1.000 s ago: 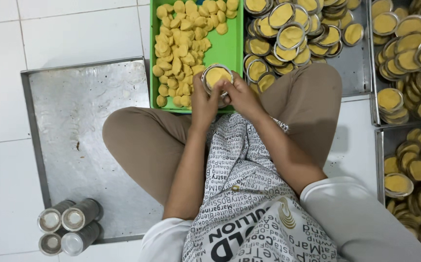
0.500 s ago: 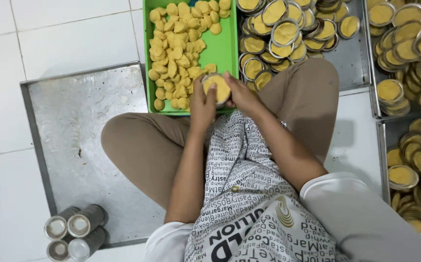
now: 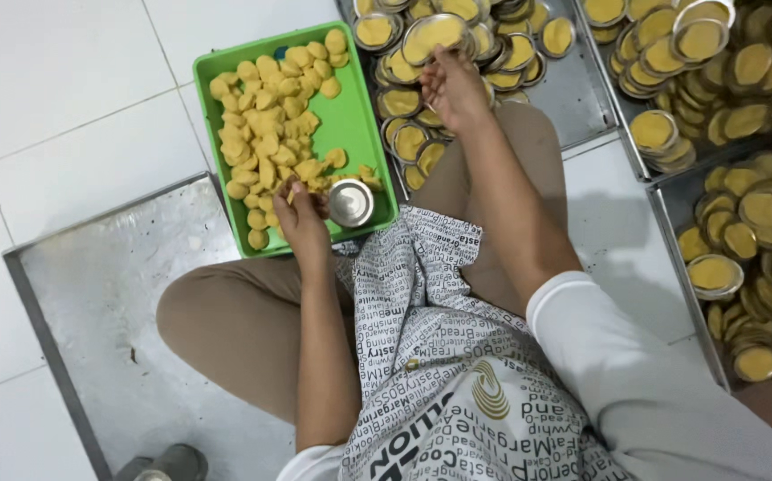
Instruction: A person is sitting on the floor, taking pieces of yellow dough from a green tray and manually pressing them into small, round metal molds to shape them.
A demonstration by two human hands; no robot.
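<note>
- You get bright, even light from overhead — soft shadows fall beside your knees on the white floor (image 3: pixel 65 98).
- Mild glare on the steel tray (image 3: pixel 101 294); edges slightly soft.

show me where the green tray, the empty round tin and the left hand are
Green tray (image 3: pixel 357 125), head view, bare floor of the tray at its right side.
Empty tin (image 3: pixel 350 203), head view, middle of its shiny inside.
Left hand (image 3: pixel 300 214), head view, back of the hand.

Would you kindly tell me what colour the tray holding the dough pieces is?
Bright green tray, seen in the head view.
</note>
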